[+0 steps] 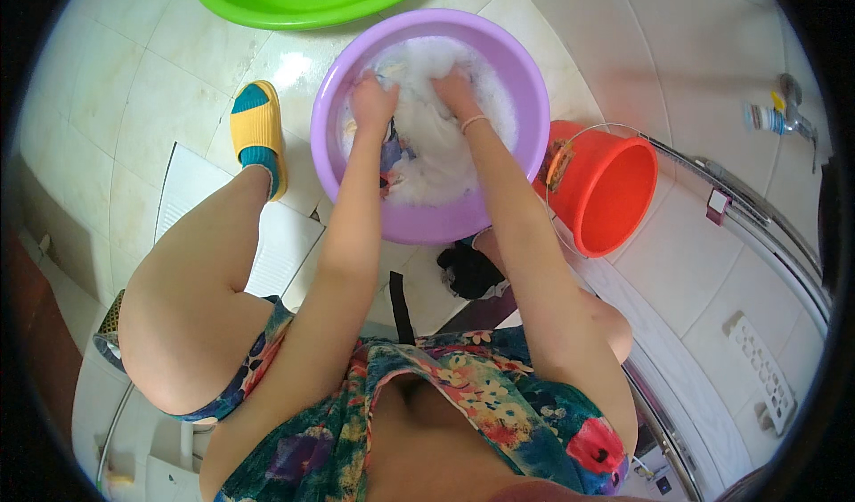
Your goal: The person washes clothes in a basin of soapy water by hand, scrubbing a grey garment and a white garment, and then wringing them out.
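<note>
A round purple plastic basin (pixel 431 225) on the tiled floor holds foamy water and soaked cloth. My left hand (pixel 374 101) is at the basin's left side, its fingers bent over wet fabric; the fingertips are partly hidden. Beneath that wrist lies a blue and red patterned piece of cloth (pixel 395 153). My right hand (pixel 457 91), with a thin band at the wrist, reaches into thick suds (pixel 427 58), and its fingers are hidden there. Whitish wet cloth or milky water (pixel 437 141) spreads between my hands; I cannot tell which.
Beyond the basin is a green plastic tub (pixel 294 17). An orange-red bucket (pixel 611 198) with a wire handle leans right of the basin. A tap (pixel 795 118) and a white perforated rack (pixel 761 375) are on the right wall. My foot in a yellow slipper (pixel 257 134) is at left.
</note>
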A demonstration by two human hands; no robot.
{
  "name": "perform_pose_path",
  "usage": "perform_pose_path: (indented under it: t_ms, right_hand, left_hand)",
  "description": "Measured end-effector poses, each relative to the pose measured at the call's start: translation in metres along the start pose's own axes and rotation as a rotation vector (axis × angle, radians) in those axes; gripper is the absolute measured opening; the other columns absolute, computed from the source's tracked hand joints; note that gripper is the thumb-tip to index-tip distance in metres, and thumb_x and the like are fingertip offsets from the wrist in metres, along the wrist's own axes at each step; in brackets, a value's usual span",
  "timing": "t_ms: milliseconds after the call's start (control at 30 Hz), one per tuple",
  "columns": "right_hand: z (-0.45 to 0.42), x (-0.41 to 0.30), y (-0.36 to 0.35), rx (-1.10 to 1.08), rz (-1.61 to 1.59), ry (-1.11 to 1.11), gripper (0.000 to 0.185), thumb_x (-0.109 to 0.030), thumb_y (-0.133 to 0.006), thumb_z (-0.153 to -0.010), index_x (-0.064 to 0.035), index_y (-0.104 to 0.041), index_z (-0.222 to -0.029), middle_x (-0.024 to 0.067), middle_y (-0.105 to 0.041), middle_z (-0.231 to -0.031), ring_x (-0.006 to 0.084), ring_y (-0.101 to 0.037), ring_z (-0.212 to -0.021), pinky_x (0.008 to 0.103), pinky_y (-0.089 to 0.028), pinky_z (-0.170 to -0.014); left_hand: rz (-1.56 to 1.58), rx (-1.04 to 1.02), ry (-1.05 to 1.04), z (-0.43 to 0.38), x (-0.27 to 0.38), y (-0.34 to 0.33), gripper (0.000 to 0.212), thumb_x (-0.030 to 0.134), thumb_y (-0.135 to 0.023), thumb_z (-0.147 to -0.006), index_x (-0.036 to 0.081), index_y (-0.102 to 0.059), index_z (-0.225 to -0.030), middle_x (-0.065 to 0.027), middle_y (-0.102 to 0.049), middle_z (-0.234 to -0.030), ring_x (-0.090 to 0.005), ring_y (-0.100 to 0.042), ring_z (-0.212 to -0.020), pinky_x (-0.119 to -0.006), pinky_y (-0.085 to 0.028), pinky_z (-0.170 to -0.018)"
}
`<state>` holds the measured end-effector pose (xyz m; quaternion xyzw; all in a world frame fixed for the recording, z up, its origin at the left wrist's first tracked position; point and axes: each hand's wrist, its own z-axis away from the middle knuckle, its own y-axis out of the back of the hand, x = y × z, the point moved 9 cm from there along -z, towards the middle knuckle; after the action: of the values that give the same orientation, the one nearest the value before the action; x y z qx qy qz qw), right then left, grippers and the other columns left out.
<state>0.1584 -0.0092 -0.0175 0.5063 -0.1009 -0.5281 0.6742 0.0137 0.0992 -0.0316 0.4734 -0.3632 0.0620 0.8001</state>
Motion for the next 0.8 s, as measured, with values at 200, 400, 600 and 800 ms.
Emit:
perform_pose_path:
  t_ms: [200,400,600,800]
  right_hand:
    - [0.045,-0.015,-0.022,-0.463,-0.91,-0.351,0.041,-0.025,-0.057,-0.079,0.0012,-0.056,-0.11,0.0069,-0.059,-0.102,0.0144,-0.054,-0.09,0.0287,-0.044,-0.079]
    - [0.083,0.042,0.044,-0.552,-0.648,-0.028,0.039,-0.032,-0.059,-0.079,-0.0007,-0.059,-0.103,0.0092,-0.062,-0.097,0.0183,-0.058,-0.083,0.0308,-0.046,-0.073]
    - [0.108,0.061,0.023,-0.138,0.087,0.218,0.046,-0.038,-0.056,-0.081,0.001,-0.053,-0.104,0.0242,-0.05,-0.103,0.0372,-0.05,-0.097,0.0393,-0.044,-0.078]
    - [0.118,0.012,0.009,0.025,0.201,0.338,0.04,-0.032,-0.061,-0.079,0.0002,-0.052,-0.101,0.0218,-0.048,-0.093,0.0377,-0.05,-0.086,0.0403,-0.044,-0.076]
  left_hand:
    - [0.218,-0.139,0.179,0.02,-0.001,0.006,0.031,0.026,-0.059,-0.067,-0.003,-0.063,-0.077,-0.0252,-0.061,-0.078,-0.0386,-0.06,-0.079,-0.044,-0.047,-0.072]
    - [0.154,-0.46,-0.254,0.118,0.158,0.007,0.022,0.022,-0.058,-0.07,0.002,-0.062,-0.078,-0.0193,-0.062,-0.075,-0.0355,-0.06,-0.073,-0.044,-0.047,-0.067]
    - [-0.009,-0.491,-0.427,0.197,0.133,-0.082,0.014,0.015,-0.054,-0.075,0.004,-0.062,-0.08,-0.0135,-0.062,-0.072,-0.0331,-0.06,-0.072,-0.042,-0.047,-0.067]
    - [-0.03,-0.364,-0.219,0.206,0.081,-0.098,0.018,0.008,-0.049,-0.077,0.004,-0.061,-0.09,-0.0158,-0.061,-0.081,-0.033,-0.059,-0.073,-0.042,-0.047,-0.067]
